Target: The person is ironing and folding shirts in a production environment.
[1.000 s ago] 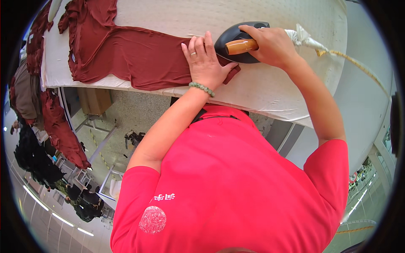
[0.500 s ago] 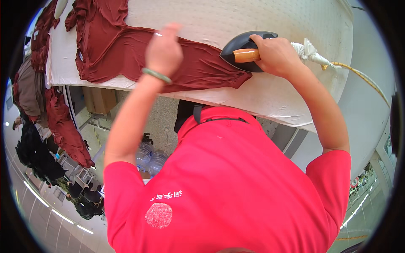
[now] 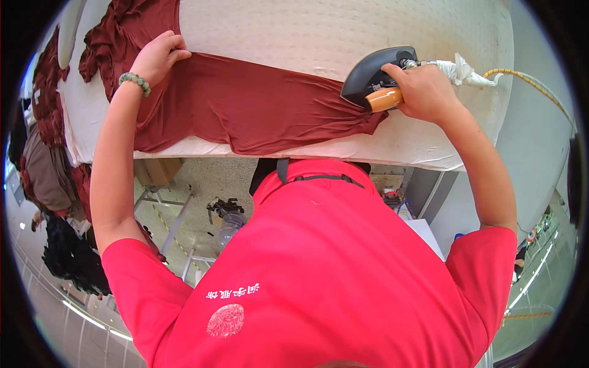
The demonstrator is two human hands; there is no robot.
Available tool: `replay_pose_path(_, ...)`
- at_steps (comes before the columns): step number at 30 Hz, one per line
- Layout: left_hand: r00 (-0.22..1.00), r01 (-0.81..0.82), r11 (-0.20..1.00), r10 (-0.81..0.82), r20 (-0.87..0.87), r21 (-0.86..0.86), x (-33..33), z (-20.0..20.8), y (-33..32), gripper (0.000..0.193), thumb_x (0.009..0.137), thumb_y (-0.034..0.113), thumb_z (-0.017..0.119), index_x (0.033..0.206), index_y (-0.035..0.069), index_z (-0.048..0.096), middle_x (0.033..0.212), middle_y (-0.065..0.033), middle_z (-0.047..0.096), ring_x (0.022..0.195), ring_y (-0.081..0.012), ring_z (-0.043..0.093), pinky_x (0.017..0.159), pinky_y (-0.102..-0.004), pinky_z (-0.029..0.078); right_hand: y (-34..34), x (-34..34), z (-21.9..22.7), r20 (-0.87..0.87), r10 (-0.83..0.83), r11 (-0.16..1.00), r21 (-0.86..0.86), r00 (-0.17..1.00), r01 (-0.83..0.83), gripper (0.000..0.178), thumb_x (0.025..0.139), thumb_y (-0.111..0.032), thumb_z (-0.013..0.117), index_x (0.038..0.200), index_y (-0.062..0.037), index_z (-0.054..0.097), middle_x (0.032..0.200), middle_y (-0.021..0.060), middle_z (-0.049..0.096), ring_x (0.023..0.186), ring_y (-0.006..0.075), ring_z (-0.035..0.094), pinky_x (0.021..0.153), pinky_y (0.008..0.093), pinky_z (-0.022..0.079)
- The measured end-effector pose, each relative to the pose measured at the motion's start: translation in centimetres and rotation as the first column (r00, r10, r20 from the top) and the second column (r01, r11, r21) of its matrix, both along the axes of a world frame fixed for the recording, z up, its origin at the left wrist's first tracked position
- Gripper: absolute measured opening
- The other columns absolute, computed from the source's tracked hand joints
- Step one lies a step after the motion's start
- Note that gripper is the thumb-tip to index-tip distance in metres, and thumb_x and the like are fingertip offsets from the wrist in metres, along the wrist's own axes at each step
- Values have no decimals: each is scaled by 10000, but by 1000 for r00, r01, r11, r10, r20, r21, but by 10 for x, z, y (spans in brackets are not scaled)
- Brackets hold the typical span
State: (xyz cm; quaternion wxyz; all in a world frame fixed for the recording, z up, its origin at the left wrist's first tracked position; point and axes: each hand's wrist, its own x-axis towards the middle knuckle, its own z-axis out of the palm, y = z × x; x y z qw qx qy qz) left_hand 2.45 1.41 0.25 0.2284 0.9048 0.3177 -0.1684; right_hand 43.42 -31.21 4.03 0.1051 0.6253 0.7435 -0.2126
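Note:
A dark red garment lies across the pale padded ironing table, its sleeve-like part stretched from left to right. My left hand pinches its upper edge, near the wider gathered part. In my right hand is the wooden handle of a dark grey iron. The iron rests at the garment's narrow right end, where the cloth bunches in small folds under and beside it. Between my hands the cloth lies fairly smooth. The iron's soleplate is hidden.
A white-wrapped joint and yellow hose run from the iron off to the right. More dark red clothes and a brown garment hang at the left. Below the table are a cardboard box, a metal frame and a clear plastic bottle.
My left hand has moved left and taken hold of the garment's upper edge. The cloth is pulled flatter. The iron has shifted slightly right with my right hand.

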Motion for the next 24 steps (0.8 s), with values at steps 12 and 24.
replay_pose_path(12, 973, 91, 996, -94, 212, 23, 8, -19, 21, 222, 951, 244, 668, 923, 27, 631, 948, -139, 595, 893, -346, 613, 785, -423, 500, 60, -81, 4, -59, -167, 975, 136, 984, 173, 378, 757, -166, 752, 1108, -98, 629, 750, 125, 689, 694, 352, 676, 621, 453, 529)
replay_pose_path(24, 941, 17, 995, -50, 335, 103, -8, -45, 18, 129, 953, 180, 650, 981, 55, 638, 973, -122, 609, 893, -333, 626, 796, -393, 517, 195, -214, -8, 3, -176, 980, 98, 984, 175, 327, 830, -313, 717, 1000, -42, 654, 764, 133, 710, 734, 349, 706, 664, 446, 563)
